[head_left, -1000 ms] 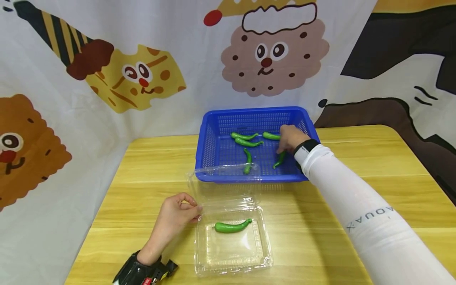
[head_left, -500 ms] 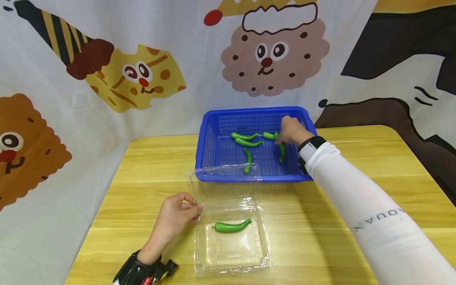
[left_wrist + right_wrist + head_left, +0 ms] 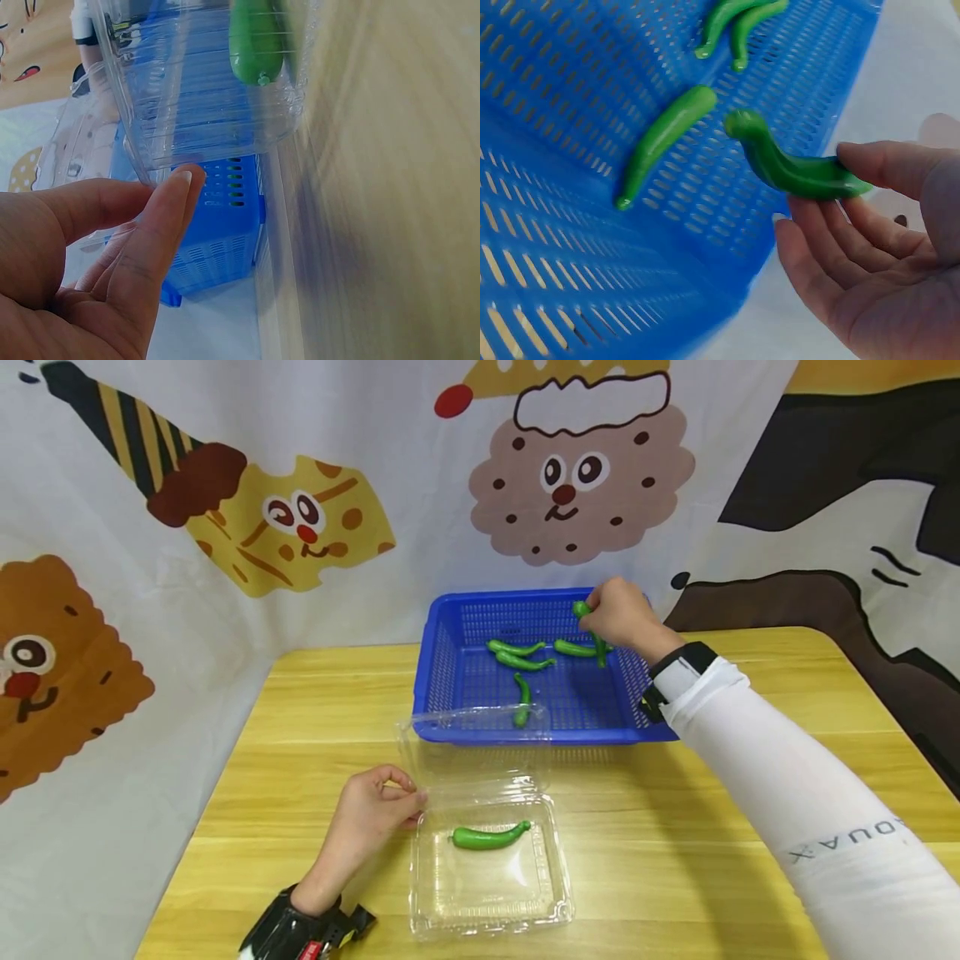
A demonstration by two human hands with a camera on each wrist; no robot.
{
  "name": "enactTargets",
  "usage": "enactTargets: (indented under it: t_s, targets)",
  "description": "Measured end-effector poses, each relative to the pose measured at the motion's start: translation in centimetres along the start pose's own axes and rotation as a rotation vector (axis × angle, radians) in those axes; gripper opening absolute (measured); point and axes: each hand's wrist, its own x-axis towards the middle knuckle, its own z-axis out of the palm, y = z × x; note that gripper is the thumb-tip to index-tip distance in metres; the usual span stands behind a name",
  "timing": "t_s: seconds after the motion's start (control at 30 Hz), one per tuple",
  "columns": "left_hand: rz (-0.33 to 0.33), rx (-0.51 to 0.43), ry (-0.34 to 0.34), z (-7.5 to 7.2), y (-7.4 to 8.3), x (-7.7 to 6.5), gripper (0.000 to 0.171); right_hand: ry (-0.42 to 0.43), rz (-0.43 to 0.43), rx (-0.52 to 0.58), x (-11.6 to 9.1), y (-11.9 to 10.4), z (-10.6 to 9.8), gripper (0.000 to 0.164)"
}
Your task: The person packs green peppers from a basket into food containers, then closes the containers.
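My right hand pinches a green chili pepper between thumb and fingers, above the right back part of a blue plastic basket. The held pepper hangs tilted, partly covered by the fingers in the head view. On the table, my left hand pinches the left edge of a clear plastic clamshell box, near its hinge. A single green chili pepper lies in the box's base. The raised clear lid leans back against the basket's front rim.
Several more peppers lie on the basket floor: a pair at the back, one near the front, seen partly through the lid, and one below the right hand. A cartoon-printed cloth hangs behind the wooden table.
My right hand has lifted the pepper off the basket floor, rising up and back to the right. My left hand and the box have stayed in place.
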Motion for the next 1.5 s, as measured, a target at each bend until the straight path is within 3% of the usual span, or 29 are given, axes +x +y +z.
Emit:
enactTargets:
  t_s: [0.17, 0.77, 1.07, 1.2, 1.5]
  targets:
    - [0.007, 0.002, 0.002, 0.0, 0.0, 0.1, 0.015, 0.042, -0.049, 0.109, -0.3, -0.4, -0.7, 0.032]
    - [-0.006, -0.026, 0.007, 0.0, 0.1, -0.1, 0.017, 0.226, -0.228, 0.251, -4.2, -4.1, -2.3, 0.025]
    - [0.003, -0.019, 0.015, 0.1, 0.9, -0.4, 0.016, 0.335, -0.464, 0.291, -7.6, -6.7, -2.4, 0.022]
    - [0.004, -0.024, 0.011, 0.0, 0.1, -0.1, 0.016, 0.371, -0.558, 0.308, -9.2, -7.7, -2.2, 0.021]
    - [0.003, -0.039, 0.008, 0.0, 0.2, -0.2, 0.015, 0.408, -0.828, 0.342, -12.8, -10.3, -0.8, 0.028]
